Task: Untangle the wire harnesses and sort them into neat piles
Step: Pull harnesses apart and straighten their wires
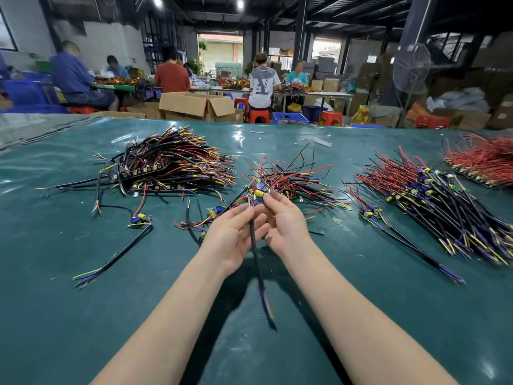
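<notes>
Both my hands are lifted over the green table mat (83, 315), holding one wire harness (256, 262). Its black sheathed cable hangs down towards me with yellow and blue ends. My left hand (236, 234) has its fingers curled around the cable. My right hand (283, 223) pinches the harness head, a small board with a yellow part (259, 193). Just behind my hands lies a tangled heap of red, black and yellow wires (291, 176). A big black-cabled pile (172, 165) sits at the left. Another sorted pile (433, 201) lies at the right.
A red-wire pile (485, 159) lies at the far right edge. Loose single harnesses rest on the mat at the left (138, 220) and near the right pile (372, 213). Beyond the table are open cardboard boxes (197, 105), stools and seated people at other benches.
</notes>
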Demonstrator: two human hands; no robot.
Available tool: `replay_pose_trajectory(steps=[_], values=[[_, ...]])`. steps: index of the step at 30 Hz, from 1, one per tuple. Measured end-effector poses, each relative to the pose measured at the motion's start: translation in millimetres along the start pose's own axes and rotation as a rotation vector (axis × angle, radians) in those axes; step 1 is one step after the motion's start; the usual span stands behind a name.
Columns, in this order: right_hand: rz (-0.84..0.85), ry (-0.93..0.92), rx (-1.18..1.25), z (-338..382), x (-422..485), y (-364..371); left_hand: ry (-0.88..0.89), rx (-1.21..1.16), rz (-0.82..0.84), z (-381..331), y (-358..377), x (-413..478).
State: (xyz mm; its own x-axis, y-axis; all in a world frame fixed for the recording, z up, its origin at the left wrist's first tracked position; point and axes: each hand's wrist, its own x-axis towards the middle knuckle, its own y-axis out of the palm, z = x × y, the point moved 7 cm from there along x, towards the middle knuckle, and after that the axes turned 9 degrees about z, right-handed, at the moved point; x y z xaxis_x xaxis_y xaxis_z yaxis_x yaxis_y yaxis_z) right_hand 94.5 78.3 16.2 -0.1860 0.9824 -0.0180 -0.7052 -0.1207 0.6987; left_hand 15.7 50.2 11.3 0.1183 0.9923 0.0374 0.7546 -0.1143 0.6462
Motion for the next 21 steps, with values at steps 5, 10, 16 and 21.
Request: replay_pose_trajectory(steps=[5, 10, 16, 21], values=[[-0.005, -0.008, 0.051, -1, 0, 0, 0.071, 0.051, -0.061, -5, -5, -2], [0.069, -0.031, -0.092, -1, 0, 4, 0.058, 0.287, -0.151, -11, -10, -6], [0.029, -0.084, -0.298, 8, 0, -2, -0.113, 0.311, -0.095, -3, -9, -5], [0.109, -0.087, -0.245, 7, 0, 5, -0.274, 0.131, -0.103, -1, -16, -8]])
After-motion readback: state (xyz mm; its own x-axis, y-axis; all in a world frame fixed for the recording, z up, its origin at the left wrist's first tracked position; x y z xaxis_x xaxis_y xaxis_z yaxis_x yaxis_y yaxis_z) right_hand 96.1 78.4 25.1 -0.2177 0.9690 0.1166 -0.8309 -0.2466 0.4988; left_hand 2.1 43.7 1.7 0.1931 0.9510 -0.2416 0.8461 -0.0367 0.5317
